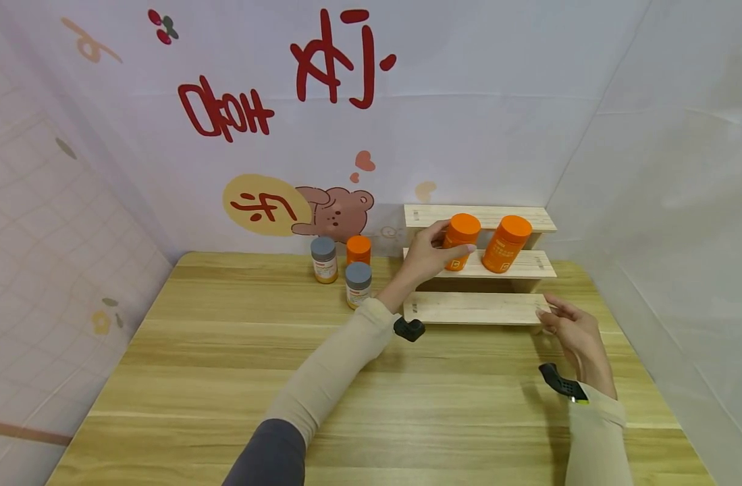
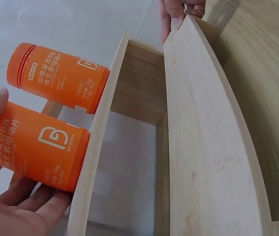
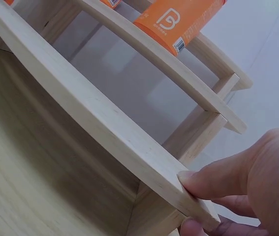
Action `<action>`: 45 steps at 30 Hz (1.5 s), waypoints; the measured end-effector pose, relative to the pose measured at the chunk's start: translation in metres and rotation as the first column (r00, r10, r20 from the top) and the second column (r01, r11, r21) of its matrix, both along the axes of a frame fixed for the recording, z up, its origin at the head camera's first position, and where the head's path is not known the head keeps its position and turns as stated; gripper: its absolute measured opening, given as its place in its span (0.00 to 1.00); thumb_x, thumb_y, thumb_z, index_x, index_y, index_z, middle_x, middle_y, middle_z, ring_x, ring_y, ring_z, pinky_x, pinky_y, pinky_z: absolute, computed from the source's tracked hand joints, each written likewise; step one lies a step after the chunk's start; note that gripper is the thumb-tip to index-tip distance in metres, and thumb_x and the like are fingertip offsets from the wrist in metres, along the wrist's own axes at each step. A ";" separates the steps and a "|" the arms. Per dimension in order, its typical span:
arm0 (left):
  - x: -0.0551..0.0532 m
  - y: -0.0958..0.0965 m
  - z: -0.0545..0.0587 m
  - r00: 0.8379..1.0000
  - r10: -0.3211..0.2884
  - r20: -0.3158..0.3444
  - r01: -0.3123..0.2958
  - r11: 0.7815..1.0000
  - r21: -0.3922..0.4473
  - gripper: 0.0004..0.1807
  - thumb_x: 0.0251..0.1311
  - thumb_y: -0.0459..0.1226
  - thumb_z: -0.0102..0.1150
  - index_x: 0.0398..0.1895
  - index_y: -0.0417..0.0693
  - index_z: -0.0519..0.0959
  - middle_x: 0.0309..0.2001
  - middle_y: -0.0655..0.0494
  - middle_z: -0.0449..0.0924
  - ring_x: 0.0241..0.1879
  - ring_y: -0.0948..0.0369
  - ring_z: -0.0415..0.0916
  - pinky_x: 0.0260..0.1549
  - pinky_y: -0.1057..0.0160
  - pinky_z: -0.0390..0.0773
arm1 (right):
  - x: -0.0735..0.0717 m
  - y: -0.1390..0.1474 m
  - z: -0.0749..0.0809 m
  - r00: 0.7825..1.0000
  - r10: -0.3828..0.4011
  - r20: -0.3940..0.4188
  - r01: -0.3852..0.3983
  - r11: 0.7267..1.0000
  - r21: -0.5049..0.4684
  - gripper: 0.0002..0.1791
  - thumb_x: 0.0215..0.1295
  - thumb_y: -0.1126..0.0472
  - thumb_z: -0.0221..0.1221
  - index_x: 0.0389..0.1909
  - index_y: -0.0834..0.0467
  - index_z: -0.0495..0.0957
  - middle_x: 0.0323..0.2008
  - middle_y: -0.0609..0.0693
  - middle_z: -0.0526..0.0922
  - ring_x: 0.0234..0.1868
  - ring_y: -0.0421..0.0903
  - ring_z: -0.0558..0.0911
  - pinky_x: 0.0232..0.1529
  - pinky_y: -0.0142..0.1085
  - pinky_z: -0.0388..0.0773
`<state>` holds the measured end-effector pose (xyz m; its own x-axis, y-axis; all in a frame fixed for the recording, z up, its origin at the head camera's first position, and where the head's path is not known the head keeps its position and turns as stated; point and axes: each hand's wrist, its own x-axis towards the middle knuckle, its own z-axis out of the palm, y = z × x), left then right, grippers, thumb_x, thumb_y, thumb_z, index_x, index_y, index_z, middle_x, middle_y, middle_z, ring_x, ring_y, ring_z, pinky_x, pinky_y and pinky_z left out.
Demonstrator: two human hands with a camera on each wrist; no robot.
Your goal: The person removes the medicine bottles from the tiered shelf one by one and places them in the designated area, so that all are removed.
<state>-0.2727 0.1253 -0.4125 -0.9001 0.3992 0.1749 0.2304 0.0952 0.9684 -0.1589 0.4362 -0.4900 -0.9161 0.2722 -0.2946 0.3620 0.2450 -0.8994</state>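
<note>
A three-step wooden rack (image 1: 477,308) stands at the back right of the table. On its middle step, my left hand (image 1: 429,255) grips an orange bottle (image 1: 462,244), thumb on one side and fingers round the other in the left wrist view. Beside it, a second orange bottle (image 1: 506,246) stands on the same step, to the right. My right hand (image 1: 574,331) pinches the right end of the lowest step, its thumb (image 3: 213,179) on the top face and fingers beneath.
Left of the rack, two grey-capped bottles (image 1: 324,260) and another orange-capped bottle (image 1: 358,250) stand close together on the wooden table (image 1: 225,351). The left forearm passes just right of them. A printed cloth wall (image 1: 468,121) rises behind the rack.
</note>
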 end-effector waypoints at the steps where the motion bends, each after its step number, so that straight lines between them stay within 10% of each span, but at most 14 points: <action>1: 0.000 0.000 0.000 1.000 0.006 -0.002 -0.006 1.000 -0.002 0.35 0.63 0.48 0.71 0.72 0.60 0.72 0.61 0.54 0.81 0.57 0.59 0.81 0.53 0.63 0.83 | 0.000 0.000 0.000 1.000 0.005 0.005 -0.005 1.000 0.004 0.41 0.73 0.50 0.62 0.81 0.54 0.57 0.60 0.44 0.75 0.45 0.27 0.79 0.48 0.27 0.82; 6: 0.001 -0.002 -0.001 1.000 0.027 -0.005 -0.027 1.000 -0.005 0.34 0.62 0.47 0.72 0.71 0.60 0.73 0.60 0.54 0.82 0.56 0.60 0.81 0.52 0.64 0.83 | -0.002 -0.002 0.001 1.000 0.019 0.011 -0.019 1.000 0.020 0.41 0.75 0.48 0.60 0.81 0.55 0.55 0.78 0.66 0.54 0.44 0.25 0.77 0.49 0.25 0.81; 24: 0.011 -0.018 0.000 0.999 0.042 0.007 -0.042 0.998 0.037 0.35 0.61 0.49 0.73 0.71 0.64 0.72 0.58 0.59 0.83 0.56 0.62 0.80 0.54 0.61 0.83 | -0.001 0.002 -0.002 1.000 0.020 -0.008 -0.020 1.000 0.001 0.43 0.72 0.47 0.62 0.81 0.56 0.55 0.79 0.68 0.49 0.46 0.24 0.76 0.47 0.23 0.81; 36: 0.018 -0.042 0.006 0.999 0.048 0.013 -0.049 0.998 0.048 0.33 0.61 0.49 0.72 0.69 0.67 0.73 0.58 0.57 0.82 0.57 0.59 0.79 0.55 0.57 0.83 | 0.000 0.004 -0.003 1.000 0.012 -0.027 -0.012 1.000 -0.010 0.43 0.70 0.48 0.65 0.80 0.57 0.58 0.55 0.42 0.68 0.44 0.29 0.78 0.47 0.26 0.82; 45: 0.023 -0.060 0.003 0.998 0.059 -0.011 -0.057 0.991 0.121 0.31 0.62 0.42 0.72 0.68 0.62 0.75 0.58 0.51 0.83 0.54 0.55 0.82 0.52 0.57 0.86 | 0.001 0.003 -0.003 0.999 0.016 -0.031 -0.016 1.000 -0.014 0.43 0.70 0.48 0.65 0.80 0.57 0.58 0.59 0.43 0.69 0.45 0.28 0.79 0.47 0.26 0.82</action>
